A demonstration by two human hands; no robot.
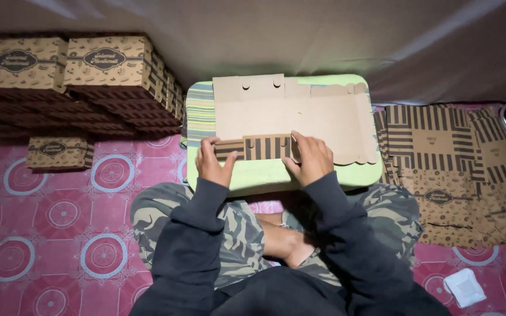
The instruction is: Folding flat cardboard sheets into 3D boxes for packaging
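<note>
Hands: left [213, 165], right [311, 159] press striped flap of flat carton [300, 117] on green bench [276, 175], fingers spread flat, gripping nothing. Folded boxes [109, 64] stacked left; flat blanks [452, 158] right.

The box blank [291, 117] is matt brown cardboard, plain inside, with printed stripes on its folded flap. The small table [276, 172] looks like smooth, faintly glossy plastic. The floor mat [60, 222] is patterned cloth.
</note>
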